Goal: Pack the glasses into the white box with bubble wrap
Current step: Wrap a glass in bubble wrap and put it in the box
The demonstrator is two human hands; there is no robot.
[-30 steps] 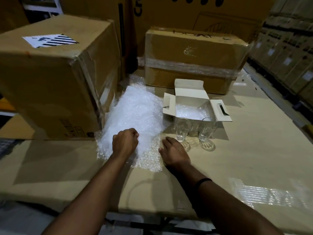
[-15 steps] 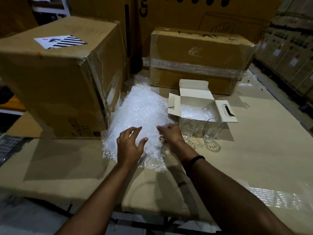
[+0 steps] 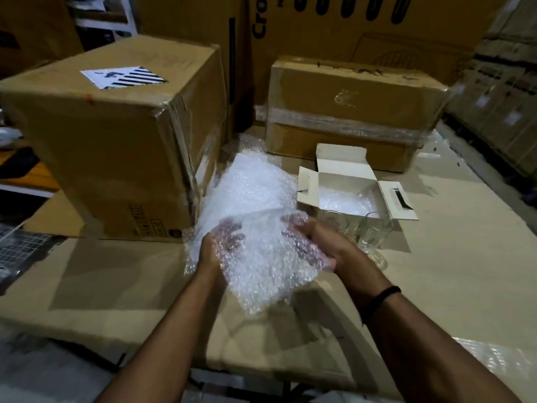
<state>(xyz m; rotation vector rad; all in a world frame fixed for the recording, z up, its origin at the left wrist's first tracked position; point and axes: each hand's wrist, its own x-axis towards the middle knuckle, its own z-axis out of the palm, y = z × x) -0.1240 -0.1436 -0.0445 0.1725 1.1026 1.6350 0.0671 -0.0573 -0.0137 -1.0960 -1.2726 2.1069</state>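
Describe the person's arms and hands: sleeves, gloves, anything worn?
Both forearms are bare up to the frame edge; no sleeves show. Neither the left hand nor the right hand wears a glove. A thin black band circles the right wrist; the left wrist carries nothing. Rings cannot be ruled out, since the fingers sit partly behind bubble wrap.

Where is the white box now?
In the head view, the white box stands open right of centre, just behind the two glasses and before the wrapped brown carton.
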